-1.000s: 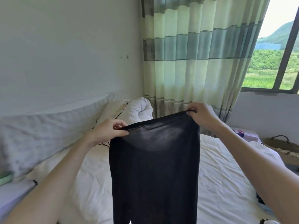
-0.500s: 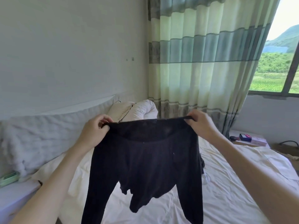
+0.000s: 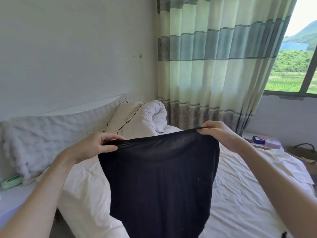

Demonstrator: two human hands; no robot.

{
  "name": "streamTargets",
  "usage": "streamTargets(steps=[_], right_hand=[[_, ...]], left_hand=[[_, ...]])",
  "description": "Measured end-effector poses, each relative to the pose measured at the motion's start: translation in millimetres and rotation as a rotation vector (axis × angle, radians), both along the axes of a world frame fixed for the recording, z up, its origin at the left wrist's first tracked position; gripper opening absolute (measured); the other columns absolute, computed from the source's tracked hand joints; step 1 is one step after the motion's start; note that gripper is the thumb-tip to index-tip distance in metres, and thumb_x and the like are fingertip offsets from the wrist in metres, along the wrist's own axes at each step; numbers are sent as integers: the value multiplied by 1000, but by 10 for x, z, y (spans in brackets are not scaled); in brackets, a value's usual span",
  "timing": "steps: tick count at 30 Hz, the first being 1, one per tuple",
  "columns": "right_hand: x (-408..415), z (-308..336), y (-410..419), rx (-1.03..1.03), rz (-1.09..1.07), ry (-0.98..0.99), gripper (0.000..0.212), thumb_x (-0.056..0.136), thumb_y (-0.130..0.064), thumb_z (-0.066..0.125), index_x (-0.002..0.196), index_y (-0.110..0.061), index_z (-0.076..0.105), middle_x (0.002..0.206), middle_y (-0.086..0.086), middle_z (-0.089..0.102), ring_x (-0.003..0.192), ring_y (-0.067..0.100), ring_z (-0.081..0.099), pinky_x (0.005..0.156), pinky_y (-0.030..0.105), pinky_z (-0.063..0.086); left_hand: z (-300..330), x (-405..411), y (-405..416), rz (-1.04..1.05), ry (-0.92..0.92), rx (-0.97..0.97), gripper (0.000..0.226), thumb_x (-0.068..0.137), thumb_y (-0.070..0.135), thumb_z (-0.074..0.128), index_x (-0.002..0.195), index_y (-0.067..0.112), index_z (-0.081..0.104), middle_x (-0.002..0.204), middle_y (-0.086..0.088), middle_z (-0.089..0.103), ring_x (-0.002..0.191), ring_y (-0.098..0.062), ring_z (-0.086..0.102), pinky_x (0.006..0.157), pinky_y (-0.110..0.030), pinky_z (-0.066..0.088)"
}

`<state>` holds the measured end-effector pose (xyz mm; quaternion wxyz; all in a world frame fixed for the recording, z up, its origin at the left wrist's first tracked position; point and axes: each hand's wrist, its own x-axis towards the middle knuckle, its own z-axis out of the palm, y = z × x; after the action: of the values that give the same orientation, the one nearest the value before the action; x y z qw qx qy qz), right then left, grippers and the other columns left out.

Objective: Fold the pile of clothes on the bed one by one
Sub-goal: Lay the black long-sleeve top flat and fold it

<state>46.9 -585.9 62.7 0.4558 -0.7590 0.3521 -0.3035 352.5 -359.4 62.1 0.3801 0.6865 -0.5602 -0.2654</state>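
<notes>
A thin black garment (image 3: 159, 182) hangs in the air over the white bed (image 3: 248, 194), stretched between both hands by its top edge. My left hand (image 3: 96, 146) pinches the left corner of that edge. My right hand (image 3: 217, 134) pinches the right corner, a little higher. The cloth drops straight down and runs out of the bottom of the frame, so its lower end is hidden. The pile of clothes is not visible.
A rolled white duvet (image 3: 154, 115) and a cream pillow (image 3: 120, 115) lie at the head of the bed by the striped curtain (image 3: 214, 66). A fluffy white headboard pad (image 3: 42, 134) lines the left wall. A side table with small boxes (image 3: 262, 141) stands at right.
The garment's two legs, spread apart half a second ago, now hang together as one panel. Both hands hold the top edge as before, slightly lower in view.
</notes>
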Motion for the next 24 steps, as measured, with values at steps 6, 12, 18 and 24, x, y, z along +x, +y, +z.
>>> streamTargets(steps=[6,12,18,24], right_hand=[[-303,-131,30,287,275,-84,24,89,3,49,85,-3,71,86,11,70,80,18,67,73,24,50],[-341,-314,95,44,142,7,10,90,-4,60,87,-9,68,86,12,67,83,22,62,86,37,50],[-307,-608,230,-271,-113,-32,15,96,-18,52,84,-25,56,78,0,62,62,0,55,54,7,40],[-377,-836,364,-111,-198,-170,18,94,-14,55,80,-24,58,76,-7,60,70,5,55,66,18,42]], left_hand=[[-168,-38,-31,322,-59,-218,6,87,12,65,86,14,70,85,-1,71,80,-14,64,67,-9,47],[-244,-132,8,374,-161,-275,14,93,28,55,86,21,65,83,-5,68,78,-20,62,76,-31,46],[-614,-256,271,270,-202,-90,4,91,21,58,87,22,58,80,-6,66,69,-6,58,68,-16,41],[-941,-337,683,148,-43,125,16,86,1,62,93,14,69,94,3,73,93,-9,66,85,-19,47]])
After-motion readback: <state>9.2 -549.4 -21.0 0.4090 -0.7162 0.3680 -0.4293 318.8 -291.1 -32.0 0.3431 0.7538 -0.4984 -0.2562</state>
